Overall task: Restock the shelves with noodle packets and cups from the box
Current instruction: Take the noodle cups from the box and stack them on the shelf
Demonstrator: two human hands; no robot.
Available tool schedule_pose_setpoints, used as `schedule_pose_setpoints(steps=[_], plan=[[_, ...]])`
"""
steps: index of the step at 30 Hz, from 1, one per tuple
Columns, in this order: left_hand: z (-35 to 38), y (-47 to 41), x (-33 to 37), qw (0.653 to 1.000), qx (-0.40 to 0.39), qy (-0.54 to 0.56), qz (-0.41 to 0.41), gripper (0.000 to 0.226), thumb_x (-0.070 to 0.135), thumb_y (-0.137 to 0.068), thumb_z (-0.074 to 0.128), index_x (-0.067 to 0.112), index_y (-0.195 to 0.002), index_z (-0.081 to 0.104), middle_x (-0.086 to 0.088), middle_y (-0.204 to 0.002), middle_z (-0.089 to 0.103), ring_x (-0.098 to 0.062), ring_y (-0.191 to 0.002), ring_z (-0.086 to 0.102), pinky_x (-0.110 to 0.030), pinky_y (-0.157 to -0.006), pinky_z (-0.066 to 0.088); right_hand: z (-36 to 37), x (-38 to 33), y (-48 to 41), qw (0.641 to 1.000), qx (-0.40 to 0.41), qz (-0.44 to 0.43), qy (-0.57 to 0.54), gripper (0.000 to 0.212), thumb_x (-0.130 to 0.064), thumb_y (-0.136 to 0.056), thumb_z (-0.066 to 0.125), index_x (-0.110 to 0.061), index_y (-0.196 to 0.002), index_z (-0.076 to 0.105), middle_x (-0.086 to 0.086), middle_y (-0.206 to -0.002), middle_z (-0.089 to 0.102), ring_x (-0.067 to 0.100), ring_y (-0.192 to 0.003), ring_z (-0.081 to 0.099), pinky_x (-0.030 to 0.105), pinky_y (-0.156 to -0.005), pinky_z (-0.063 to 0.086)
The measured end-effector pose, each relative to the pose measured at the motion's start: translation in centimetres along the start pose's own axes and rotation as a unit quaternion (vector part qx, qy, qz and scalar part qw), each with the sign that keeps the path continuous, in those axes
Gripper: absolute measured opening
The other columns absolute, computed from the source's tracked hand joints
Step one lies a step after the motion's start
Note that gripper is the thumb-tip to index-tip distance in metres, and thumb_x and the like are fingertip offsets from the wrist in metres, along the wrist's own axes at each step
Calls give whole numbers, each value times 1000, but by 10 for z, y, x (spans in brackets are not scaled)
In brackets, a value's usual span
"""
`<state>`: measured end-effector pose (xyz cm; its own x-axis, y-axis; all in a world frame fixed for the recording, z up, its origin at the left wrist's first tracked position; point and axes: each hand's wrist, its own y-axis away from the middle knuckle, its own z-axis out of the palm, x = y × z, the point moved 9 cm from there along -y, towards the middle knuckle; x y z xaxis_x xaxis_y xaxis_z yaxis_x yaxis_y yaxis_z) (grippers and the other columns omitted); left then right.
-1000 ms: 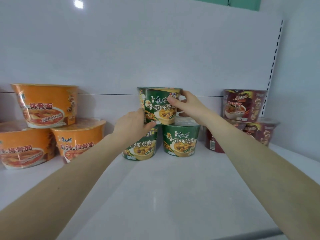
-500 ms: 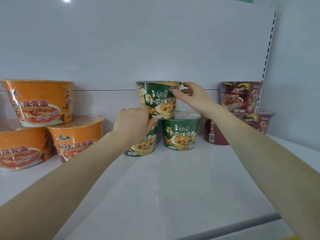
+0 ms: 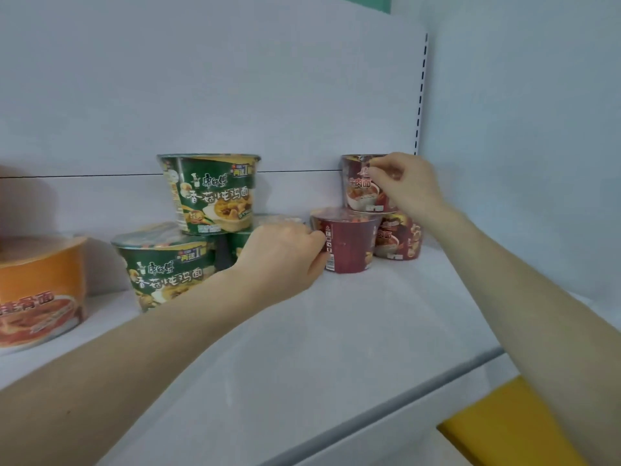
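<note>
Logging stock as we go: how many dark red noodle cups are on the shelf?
3. The top cup, gripped by the right hand; the front lower cup, held by the left hand; the rear lower cup, right of it. Others may hide behind.

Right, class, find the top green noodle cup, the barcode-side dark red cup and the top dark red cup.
top green round noodle cup (image 3: 210, 193): head view, front label.
barcode-side dark red round cup (image 3: 351, 247): head view, side wall.
top dark red round cup (image 3: 359, 193): head view, front label.

Shelf front (image 3: 336, 338) open; green cups (image 3: 215, 196), red cups (image 3: 349, 247) perhaps touching, block rear.
</note>
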<state>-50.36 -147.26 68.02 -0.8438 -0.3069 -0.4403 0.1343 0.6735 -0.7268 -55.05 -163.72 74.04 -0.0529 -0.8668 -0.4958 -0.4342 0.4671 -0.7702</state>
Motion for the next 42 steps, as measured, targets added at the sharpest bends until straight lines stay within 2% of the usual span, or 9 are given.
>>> schedule_pose_setpoints(steps=[6, 9, 12, 16, 20, 25, 30, 38, 42], plan=[[42, -33, 22, 999, -38, 34, -11, 27, 24, -70, 71, 10, -54, 53, -5, -47, 55, -26, -40, 55, -22, -36, 32, -34, 62, -16, 999, 0, 39, 17, 25, -22, -89, 58, -11, -110, 64, 2, -111, 65, 14, -103, 57, 20, -90, 40], [56, -53, 26, 995, -71, 35, -63, 22, 28, -86, 60, 7, -90, 65, -13, -89, 68, -33, -84, 65, -36, -57, 48, -37, 88, -33, 998, -27, 52, 30, 41, -30, -89, 58, -12, -126, 53, 3, -130, 54, 18, -120, 49, 25, -97, 36], [81, -70, 23, 986, -124, -18, -108, 41, 40, -96, 38, 13, -125, 47, -5, -124, 55, -24, -115, 49, -33, -73, 41, -28, 106, -52, 995, -80, 52, 13, 61, -36, -86, 62, -16, -138, 38, 1, -145, 39, 20, -132, 38, 34, -108, 32], [107, -84, 17, 977, -151, -35, -149, 48, 48, -93, 38, 15, -127, 46, -4, -123, 55, -24, -114, 49, -34, -74, 43, -1, 125, -69, 985, -146, 75, -48, 82, -46, -77, 68, -24, -144, 26, 0, -152, 26, 23, -136, 31, 41, -112, 29], [125, -93, 20, 975, -147, -47, -160, 55, 55, -88, 44, 17, -128, 49, -4, -114, 60, -25, -105, 55, -33, -69, 45, 15, 129, -77, 977, -153, 60, -138, 76, -39, -76, 71, -20, -139, 32, 2, -140, 41, 10, -115, 45, 26, -99, 37], [126, -96, 24, 990, -101, -15, -95, 27, 28, -67, 80, 7, -79, 68, -12, -63, 62, -32, -55, 61, -25, -40, 37, 15, 141, -86, 973, -111, 58, -195, 61, -39, -69, 77, -20, -118, 46, -14, -101, 52, 6, -97, 55, 35, -92, 51], [128, -78, 2, 968, -133, 122, -171, 24, 14, -90, 55, 7, -113, 58, -13, -107, 62, -33, -97, 57, -35, -74, 42, 10, 143, -90, 963, -83, 58, -249, 53, -34, -70, 78, -22, -111, 46, -12, -101, 55, 11, -97, 60, 28, -79, 53], [134, -88, 13, 953, -197, 115, -200, 52, 46, -88, 52, 24, -134, 42, -8, -113, 51, -24, -106, 48, -34, -84, 43, 10, 136, -88, 967, -69, 52, -239, 59, -34, -70, 78, -17, -118, 48, -9, -104, 55, 7, -94, 59, 26, -79, 53], [143, -87, 11, 954, -201, 145, -172, 40, 23, -94, 50, 22, -134, 48, -14, -116, 53, -29, -108, 50, -34, -90, 40, 12, 135, -87, 967, -70, 55, -239, 59, -34, -70, 78, -17, -118, 48, -9, -104, 55, 8, -96, 58, 30, -83, 53]])
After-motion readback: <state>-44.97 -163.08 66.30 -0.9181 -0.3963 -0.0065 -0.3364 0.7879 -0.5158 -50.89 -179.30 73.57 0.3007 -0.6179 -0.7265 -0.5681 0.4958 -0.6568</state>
